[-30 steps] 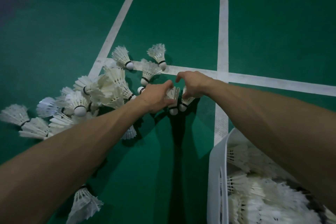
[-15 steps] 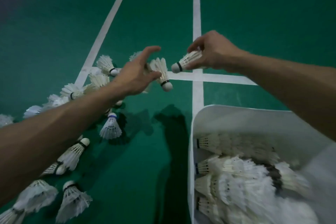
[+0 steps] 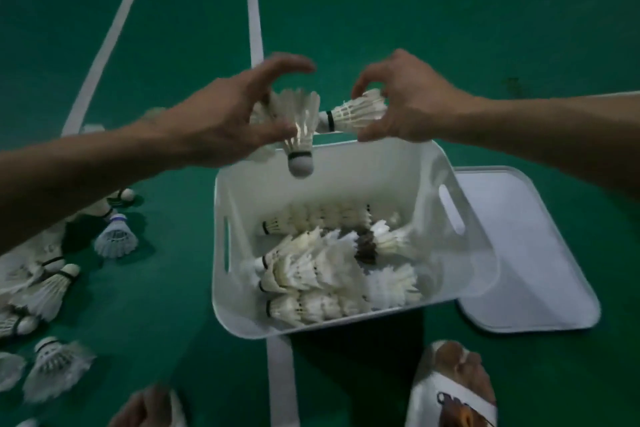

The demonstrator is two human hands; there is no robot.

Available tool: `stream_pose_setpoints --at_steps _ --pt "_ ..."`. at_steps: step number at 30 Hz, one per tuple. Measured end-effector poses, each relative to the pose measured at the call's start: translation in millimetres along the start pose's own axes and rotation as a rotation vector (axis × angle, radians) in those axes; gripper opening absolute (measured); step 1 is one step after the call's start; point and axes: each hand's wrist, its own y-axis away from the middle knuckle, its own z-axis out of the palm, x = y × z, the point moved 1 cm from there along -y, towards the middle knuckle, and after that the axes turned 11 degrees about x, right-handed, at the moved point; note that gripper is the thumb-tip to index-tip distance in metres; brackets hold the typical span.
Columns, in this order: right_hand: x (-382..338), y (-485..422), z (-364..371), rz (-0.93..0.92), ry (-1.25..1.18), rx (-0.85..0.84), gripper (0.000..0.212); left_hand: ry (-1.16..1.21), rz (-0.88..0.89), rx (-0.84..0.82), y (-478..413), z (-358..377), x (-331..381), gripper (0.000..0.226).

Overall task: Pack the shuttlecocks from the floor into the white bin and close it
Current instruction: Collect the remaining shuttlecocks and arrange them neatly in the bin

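My left hand holds a white shuttlecock with its cork pointing down, just above the far rim of the white bin. My right hand pinches a second shuttlecock lying sideways, its cork toward the left one. Both hands hover over the bin's far edge. Several stacked rows of shuttlecocks lie inside the bin. Several loose shuttlecocks remain on the green floor at the left.
The bin's white lid lies flat on the floor to the right of the bin. My feet in white sandals stand at the bottom edge. White court lines cross the green floor.
Both hands lifted a shuttlecock each from the floor pile and carried them right, over the bin. The view turned down, so the bin and lid now show fully.
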Motion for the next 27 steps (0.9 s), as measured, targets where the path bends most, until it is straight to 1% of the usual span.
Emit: stream_pose_setpoints --at_steps 3,4,6,9,13,16,19,25,27 --pt "10.0 36.2 9.3 -0.018 -0.029 -0.203 0.052 -0.042 -0.060 -0.226 11.7 33.5 -1.8 0.061" --pt "14.4 46.6 15.6 -0.030 -0.020 -0.265 0.052 -0.063 -0.070 -0.275 15.6 43.9 -7.4 0.061" --pt "25.4 61.8 30.1 -0.062 0.033 -0.337 0.053 -0.091 -0.083 -0.320 23.1 59.4 -20.4 0.061" --pt "40.5 73.6 45.8 -0.067 0.098 -0.395 0.059 -0.061 -0.120 -0.339 31.2 72.9 -32.3 0.060" --pt "55.8 86.6 63.2 -0.079 0.151 -0.464 0.056 -0.080 -0.104 -0.376 24.9 86.8 -31.8 0.059" --pt "58.1 102.1 81.6 -0.077 0.096 -0.501 0.064 -0.054 -0.092 -0.376 11.2 96.1 -29.1 0.058" --pt "55.4 111.5 99.4 -0.082 0.025 -0.492 0.064 -0.025 -0.083 -0.385 3.7 105.5 -28.2 0.057" --pt "45.0 113.9 127.1 0.018 -0.086 -0.476 0.073 0.024 -0.047 -0.378 -0.3 118.9 -39.9 0.055" --pt "40.6 114.7 133.3 0.050 -0.108 -0.495 0.076 0.050 -0.049 -0.390 -0.4 120.4 -43.3 0.054"
